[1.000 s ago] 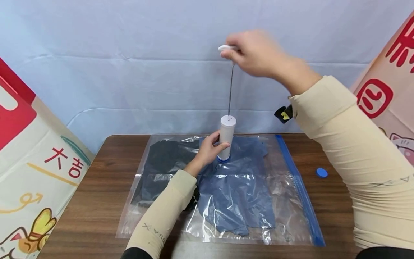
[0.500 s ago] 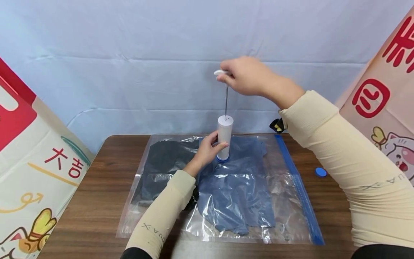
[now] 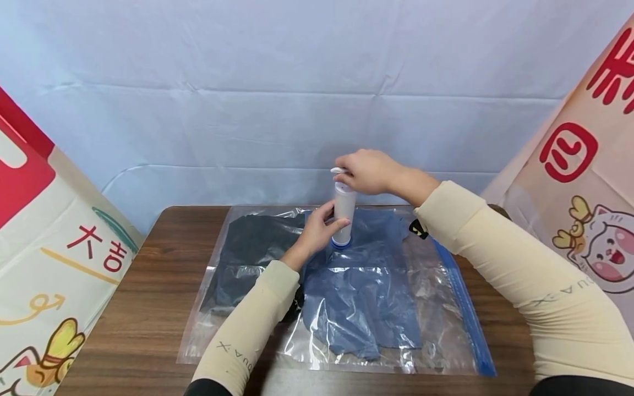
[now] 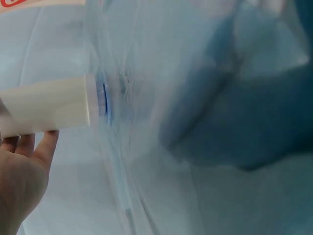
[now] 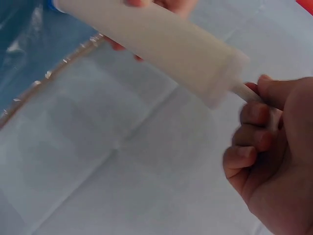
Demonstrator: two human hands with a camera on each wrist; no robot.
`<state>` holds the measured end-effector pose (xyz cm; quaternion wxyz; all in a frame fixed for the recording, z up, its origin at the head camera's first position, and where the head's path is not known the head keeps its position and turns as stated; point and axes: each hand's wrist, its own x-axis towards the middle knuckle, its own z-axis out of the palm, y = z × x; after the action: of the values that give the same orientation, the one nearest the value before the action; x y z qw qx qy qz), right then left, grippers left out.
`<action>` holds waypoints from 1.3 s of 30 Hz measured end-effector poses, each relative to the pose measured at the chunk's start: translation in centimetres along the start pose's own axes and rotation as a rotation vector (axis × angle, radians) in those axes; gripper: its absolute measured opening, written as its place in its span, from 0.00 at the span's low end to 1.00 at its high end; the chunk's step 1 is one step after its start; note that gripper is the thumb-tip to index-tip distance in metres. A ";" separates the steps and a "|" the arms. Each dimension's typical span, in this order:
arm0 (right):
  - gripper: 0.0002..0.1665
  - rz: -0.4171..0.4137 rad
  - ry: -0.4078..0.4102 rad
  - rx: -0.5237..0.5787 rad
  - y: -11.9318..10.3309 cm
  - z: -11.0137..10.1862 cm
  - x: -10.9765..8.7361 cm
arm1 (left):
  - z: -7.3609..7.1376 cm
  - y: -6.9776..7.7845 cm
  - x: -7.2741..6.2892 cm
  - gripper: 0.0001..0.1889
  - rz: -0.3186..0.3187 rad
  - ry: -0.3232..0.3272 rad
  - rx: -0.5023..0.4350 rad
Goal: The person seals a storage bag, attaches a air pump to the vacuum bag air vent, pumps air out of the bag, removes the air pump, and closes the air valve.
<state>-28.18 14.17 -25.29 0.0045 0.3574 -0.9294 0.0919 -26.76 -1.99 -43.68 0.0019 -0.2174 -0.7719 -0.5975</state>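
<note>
Both of my hands are on the white hand pump (image 3: 344, 215), which stands upright on the blue valve (image 3: 341, 243) of the clear vacuum bag (image 3: 436, 286) lying flat on the wooden tabletop (image 3: 148, 308). My left hand (image 3: 319, 224) is wrapped around the lower part of the pump's barrel, fingers curled round it from the left; in the left wrist view the barrel (image 4: 49, 111) lies across my fingers (image 4: 29, 161) with its blue-rimmed base pressed against the plastic. My right hand (image 3: 364, 171) grips the pump's handle (image 3: 339, 170) from above, fingers curled shut around it, and the handle sits just over the top of the barrel with almost none of the rod showing. In the right wrist view my fingers (image 5: 254, 134) close around the handle right beside the barrel's end (image 5: 225, 78). Inside the bag a dark garment (image 3: 247, 247) lies to the left and a blue garment (image 3: 361, 297) to the right, touching under the pump. The bag's blue zip strip (image 3: 470, 330) runs along its right edge. Printed banners (image 3: 54, 247) stand at either side.
</note>
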 end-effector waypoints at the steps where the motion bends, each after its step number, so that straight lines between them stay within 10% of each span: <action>1: 0.18 -0.002 0.000 0.005 0.0 0.2 0.0 | 0.0 0.0 0.0 0.28 -0.002 -0.001 0.002; 9: 0.17 -0.030 0.023 0.010 0.0 -0.9 0.4 | -0.1 0.0 -0.1 0.27 -0.005 0.008 -0.007; 28: 0.18 0.013 0.344 -0.197 -3.2 -12.0 0.0 | -0.2 0.0 -0.1 0.29 -0.032 0.008 0.029; 39: 0.15 -0.004 0.217 -0.152 -2.2 -8.5 0.6 | -0.1 0.1 -0.1 0.28 -0.027 0.004 0.015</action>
<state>-27.68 13.67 -16.53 0.1321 0.3457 -0.9271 0.0591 -26.71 -2.13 -43.61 -0.0028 -0.2058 -0.7790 -0.5922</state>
